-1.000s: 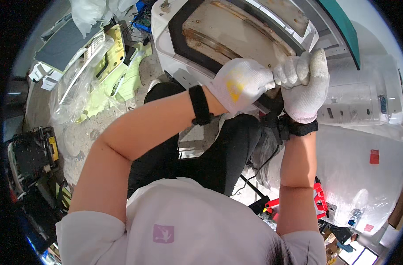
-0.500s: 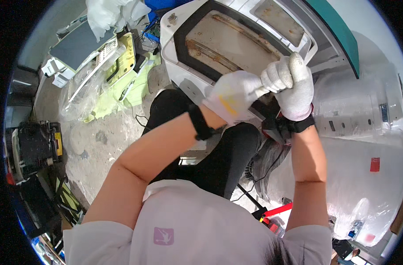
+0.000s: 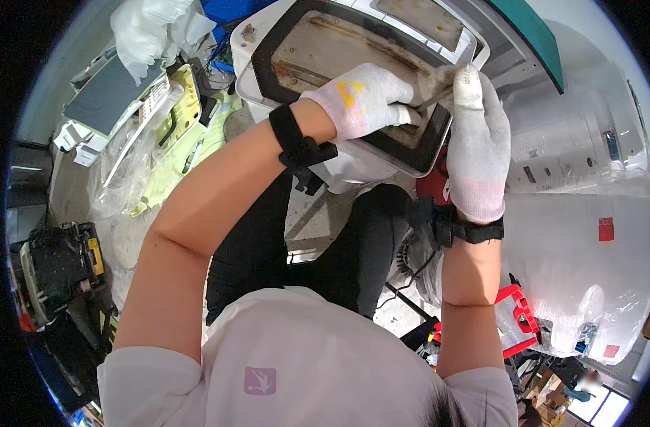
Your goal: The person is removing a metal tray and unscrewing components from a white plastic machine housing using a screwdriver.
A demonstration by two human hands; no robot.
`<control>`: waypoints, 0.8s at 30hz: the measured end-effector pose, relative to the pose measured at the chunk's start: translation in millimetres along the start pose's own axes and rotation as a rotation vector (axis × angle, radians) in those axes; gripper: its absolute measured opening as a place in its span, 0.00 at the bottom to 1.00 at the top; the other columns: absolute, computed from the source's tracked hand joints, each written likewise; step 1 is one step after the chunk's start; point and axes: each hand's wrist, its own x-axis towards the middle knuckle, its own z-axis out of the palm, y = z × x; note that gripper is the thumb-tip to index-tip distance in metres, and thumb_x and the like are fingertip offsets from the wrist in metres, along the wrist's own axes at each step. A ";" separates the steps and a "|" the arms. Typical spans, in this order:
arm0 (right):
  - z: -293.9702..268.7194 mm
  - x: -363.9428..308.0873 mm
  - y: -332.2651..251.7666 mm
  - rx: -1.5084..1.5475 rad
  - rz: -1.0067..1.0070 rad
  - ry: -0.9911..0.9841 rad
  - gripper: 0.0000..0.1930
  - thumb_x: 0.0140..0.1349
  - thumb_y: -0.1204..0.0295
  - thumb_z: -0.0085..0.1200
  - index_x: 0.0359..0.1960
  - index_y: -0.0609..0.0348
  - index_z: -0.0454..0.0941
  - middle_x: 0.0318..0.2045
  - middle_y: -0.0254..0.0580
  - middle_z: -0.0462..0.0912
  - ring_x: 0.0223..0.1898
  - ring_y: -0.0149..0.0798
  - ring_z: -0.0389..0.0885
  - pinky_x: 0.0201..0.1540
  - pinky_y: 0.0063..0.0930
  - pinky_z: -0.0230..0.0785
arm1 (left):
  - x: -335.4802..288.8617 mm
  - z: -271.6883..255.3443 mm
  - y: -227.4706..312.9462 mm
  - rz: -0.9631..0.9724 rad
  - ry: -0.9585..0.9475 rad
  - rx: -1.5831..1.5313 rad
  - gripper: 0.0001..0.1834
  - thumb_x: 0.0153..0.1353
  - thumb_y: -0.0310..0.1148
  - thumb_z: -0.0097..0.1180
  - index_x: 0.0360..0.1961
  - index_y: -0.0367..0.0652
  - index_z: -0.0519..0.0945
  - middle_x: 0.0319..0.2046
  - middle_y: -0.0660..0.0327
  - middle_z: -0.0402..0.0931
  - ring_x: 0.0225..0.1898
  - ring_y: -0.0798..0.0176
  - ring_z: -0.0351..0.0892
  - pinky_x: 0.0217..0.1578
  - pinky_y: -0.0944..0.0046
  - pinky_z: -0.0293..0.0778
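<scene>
My left hand [image 3: 364,101], in a white glove with a yellow mark, is over the near side of a white machine housing [image 3: 248,80]. Its fingers curve and the thumb stands apart from them, with nothing plainly held. At the housing's right end is my gloved right hand [image 3: 479,139], thumb up and fingers pressed together. A thin, blurred, pale-brown piece by its thumb cannot be made out. Below both hands lies a stained, rusty inner panel [image 3: 325,50] with a black border [image 3: 268,67].
A teal-edged panel [image 3: 542,43] leans beyond the housing. Plastic-wrapped white units [image 3: 567,263] stand at the right. To the left, a dark-faced panel [image 3: 115,96] and yellow casing [image 3: 186,99] lie among plastic wrap. A red frame [image 3: 527,320] is at lower right.
My hands were together at the housing's near edge, the right one in a fist. Now they are apart, the left moved left and up, the right's fingers straighter. The view has shifted.
</scene>
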 end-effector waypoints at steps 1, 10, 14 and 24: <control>-0.6 -1.6 1.7 0.101 0.055 -0.001 0.18 0.72 0.60 0.40 0.41 0.65 0.74 0.37 0.37 0.78 0.42 0.30 0.74 0.47 0.24 0.64 | -0.2 3.4 -1.7 -0.001 0.001 -0.003 0.15 0.58 0.39 0.57 0.40 0.40 0.81 0.31 0.45 0.78 0.36 0.43 0.78 0.38 0.54 0.75; 9.2 22.5 25.7 0.748 0.045 -0.083 0.17 0.71 0.61 0.39 0.31 0.59 0.72 0.21 0.31 0.71 0.24 0.25 0.67 0.28 0.19 0.61 | -2.5 9.2 -3.4 0.095 0.043 0.006 0.14 0.56 0.40 0.56 0.37 0.42 0.81 0.29 0.47 0.77 0.35 0.42 0.76 0.36 0.50 0.73; 14.1 26.4 16.9 0.725 0.061 -0.128 0.17 0.71 0.59 0.40 0.29 0.57 0.68 0.13 0.28 0.57 0.14 0.26 0.51 0.19 0.23 0.45 | -9.3 20.9 -6.3 0.125 0.172 -0.061 0.12 0.56 0.38 0.56 0.37 0.43 0.82 0.29 0.50 0.78 0.34 0.44 0.77 0.35 0.51 0.73; 10.2 33.3 18.3 0.630 0.071 -0.430 0.19 0.72 0.57 0.37 0.28 0.59 0.66 0.14 0.28 0.56 0.16 0.26 0.52 0.22 0.23 0.49 | -19.5 41.1 6.2 0.016 0.444 -0.188 0.12 0.56 0.37 0.59 0.39 0.42 0.80 0.32 0.50 0.78 0.37 0.44 0.77 0.37 0.53 0.74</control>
